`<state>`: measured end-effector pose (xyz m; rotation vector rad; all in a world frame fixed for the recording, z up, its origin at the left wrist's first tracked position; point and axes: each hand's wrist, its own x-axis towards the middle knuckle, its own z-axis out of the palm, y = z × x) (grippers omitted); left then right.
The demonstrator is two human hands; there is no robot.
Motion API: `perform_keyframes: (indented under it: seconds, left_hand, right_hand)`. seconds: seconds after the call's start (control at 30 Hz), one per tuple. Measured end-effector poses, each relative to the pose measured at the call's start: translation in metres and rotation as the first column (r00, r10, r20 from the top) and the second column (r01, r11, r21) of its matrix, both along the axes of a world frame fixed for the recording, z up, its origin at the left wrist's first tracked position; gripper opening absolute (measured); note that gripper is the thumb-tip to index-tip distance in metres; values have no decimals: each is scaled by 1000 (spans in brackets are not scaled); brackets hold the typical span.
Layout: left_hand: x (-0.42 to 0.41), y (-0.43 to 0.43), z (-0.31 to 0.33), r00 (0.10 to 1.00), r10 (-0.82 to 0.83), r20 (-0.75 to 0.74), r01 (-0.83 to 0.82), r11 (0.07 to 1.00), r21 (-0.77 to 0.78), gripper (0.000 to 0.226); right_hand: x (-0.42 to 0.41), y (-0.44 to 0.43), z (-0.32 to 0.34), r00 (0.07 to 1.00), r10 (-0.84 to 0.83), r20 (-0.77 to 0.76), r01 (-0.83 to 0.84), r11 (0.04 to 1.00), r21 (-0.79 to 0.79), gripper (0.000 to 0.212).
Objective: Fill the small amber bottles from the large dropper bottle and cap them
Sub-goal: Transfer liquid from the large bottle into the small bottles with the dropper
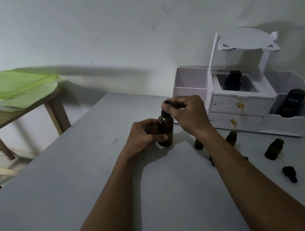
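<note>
The large amber dropper bottle (166, 130) stands upright on the grey table (79, 183). My left hand (144, 135) wraps around its body from the left. My right hand (188, 113) pinches the black dropper cap (166, 106) on top of its neck. Three small amber bottles stand uncapped to the right: one (198, 144) partly behind my right wrist, one (231, 139) near the organizer, one (274, 149) further right. A loose black cap (289, 174) lies on the table; two more dark caps (212, 161) peek out beside my right forearm.
A white desk organizer (243, 107) with two drawers and side bins stands at the back right, holding a black bottle (291, 103) and a dark item (233, 82). A wooden side table (12, 118) with green lids (11, 83) stands at left. A wall runs behind.
</note>
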<state>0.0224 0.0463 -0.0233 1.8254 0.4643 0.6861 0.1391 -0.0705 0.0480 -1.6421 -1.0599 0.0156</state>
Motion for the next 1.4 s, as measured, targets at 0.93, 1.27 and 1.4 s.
perform_keyframes:
  seconds: [0.93, 1.27, 1.4]
  left_hand:
    - [-2, -5, -1, 999, -17, 36, 18, 999, -27, 45]
    - [-8, -43, 23, 845, 303, 440, -445, 856, 265, 37]
    - [6, -87, 30, 859, 212, 465, -398, 849, 348, 13]
  right_hand:
    - [1, -3, 51, 1000, -9, -19, 13, 982, 191, 14]
    - [19, -52, 89, 991, -6, -131, 57, 918, 392, 8]
    - [32, -76, 79, 989, -47, -142, 92, 940, 328, 16]
